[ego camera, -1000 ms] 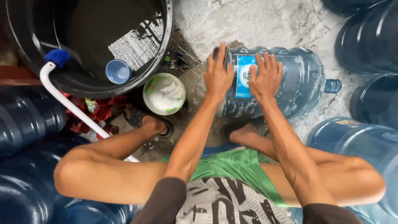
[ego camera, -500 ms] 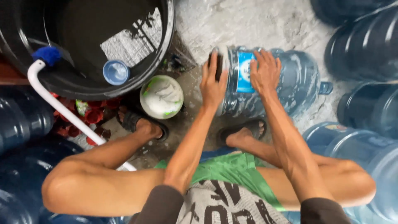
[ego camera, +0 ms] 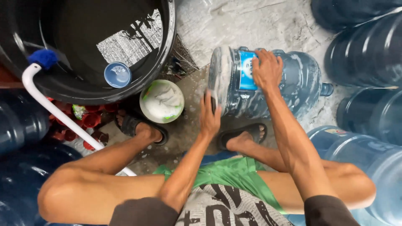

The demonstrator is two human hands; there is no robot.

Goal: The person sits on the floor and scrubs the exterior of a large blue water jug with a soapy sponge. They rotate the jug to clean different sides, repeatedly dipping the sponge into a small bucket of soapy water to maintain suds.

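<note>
A large clear-blue water jug lies on its side on the wet concrete, soapy, with a blue label and its neck pointing right. My right hand rests flat on its label, on top. My left hand presses against the jug's base end on the left, fingers on the bottom rim. I am squatting, with sandalled feet just below the jug.
A black water tub with a floating blue cup stands at upper left. A white bowl of soap suds sits beside it. A white pipe and red caps lie left. Several blue jugs ring the spot.
My left hand has slid from the top of the jug down to its base end. The right hand stays on the label. The camera view has shifted slightly.
</note>
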